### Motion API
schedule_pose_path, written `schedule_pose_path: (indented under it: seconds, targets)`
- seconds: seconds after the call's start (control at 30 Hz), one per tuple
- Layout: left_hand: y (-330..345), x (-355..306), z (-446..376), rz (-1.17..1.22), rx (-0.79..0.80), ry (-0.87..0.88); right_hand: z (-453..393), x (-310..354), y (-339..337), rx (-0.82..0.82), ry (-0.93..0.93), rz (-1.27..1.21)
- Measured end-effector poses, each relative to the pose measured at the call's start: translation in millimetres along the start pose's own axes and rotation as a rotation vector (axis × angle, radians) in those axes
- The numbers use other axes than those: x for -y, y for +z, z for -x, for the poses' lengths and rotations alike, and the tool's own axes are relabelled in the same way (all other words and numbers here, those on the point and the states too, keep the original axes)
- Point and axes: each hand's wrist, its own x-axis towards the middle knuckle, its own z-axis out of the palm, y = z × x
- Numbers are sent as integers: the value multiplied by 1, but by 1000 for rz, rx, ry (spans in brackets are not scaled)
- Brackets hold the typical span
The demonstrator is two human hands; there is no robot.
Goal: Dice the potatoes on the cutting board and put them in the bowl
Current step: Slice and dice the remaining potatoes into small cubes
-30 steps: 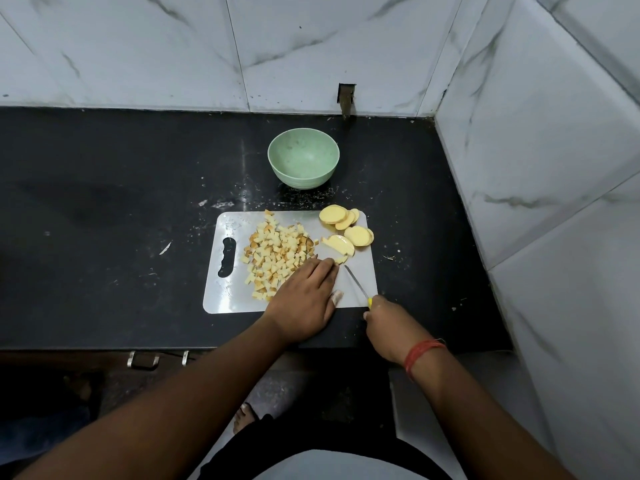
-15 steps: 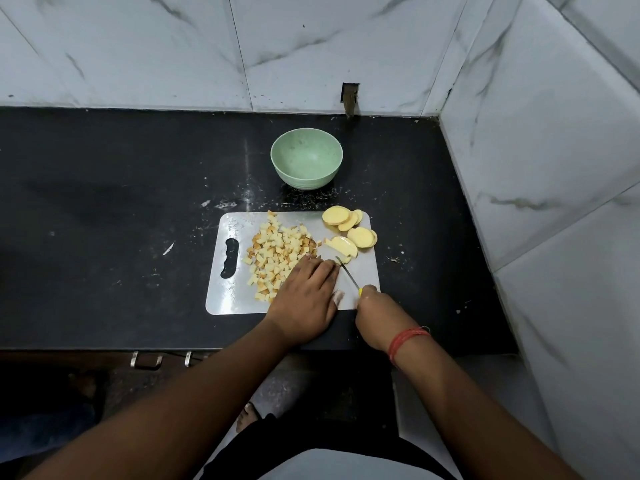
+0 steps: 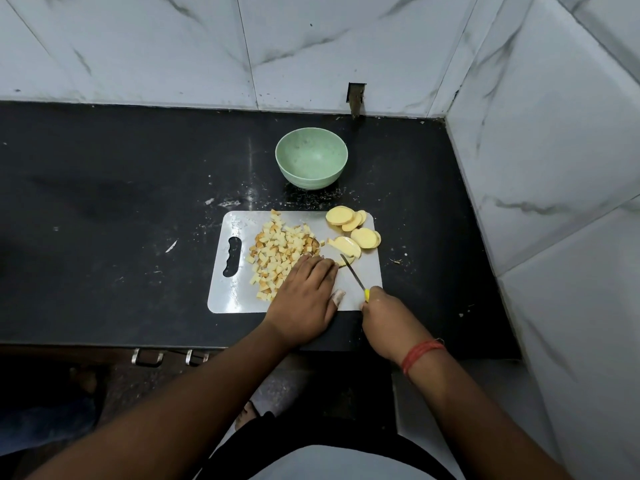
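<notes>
A white cutting board [image 3: 239, 289] lies on the black counter. A pile of diced potato [image 3: 278, 252] covers its middle. Round potato slices [image 3: 353, 225] lie at its far right corner, and a cut slice [image 3: 346, 245] sits just in front of them. My left hand [image 3: 304, 296] rests palm down on the board, fingers straight, fingertips on a potato piece beside the dice. My right hand [image 3: 384, 317] grips the yellow handle of a small knife [image 3: 351, 271], whose blade points at the cut slice. The green bowl [image 3: 311, 157] stands empty behind the board.
Marble-tiled walls close off the back and right side of the counter [image 3: 121, 202]. Small scraps and crumbs are scattered around the board. The counter's front edge runs just below my wrists, with metal handles [image 3: 149, 356] under it.
My right hand moved in toward my left hand and back slightly, with the knife blade tilting toward the cut slice. My left hand stayed on the board.
</notes>
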Motion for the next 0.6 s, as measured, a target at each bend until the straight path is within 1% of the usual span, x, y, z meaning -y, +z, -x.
schedule_pose_path:
  seconds: [0.07,0.4,0.6]
  targets:
    - [1,0,0,0,-5,1,-2,4,-1,17,-2,24]
    - [1,2,-1,10,6,-3,-10,11,4,118,107,104]
    - [-1,0,-1,-20,14,-19,-12,7,8,126,92,118]
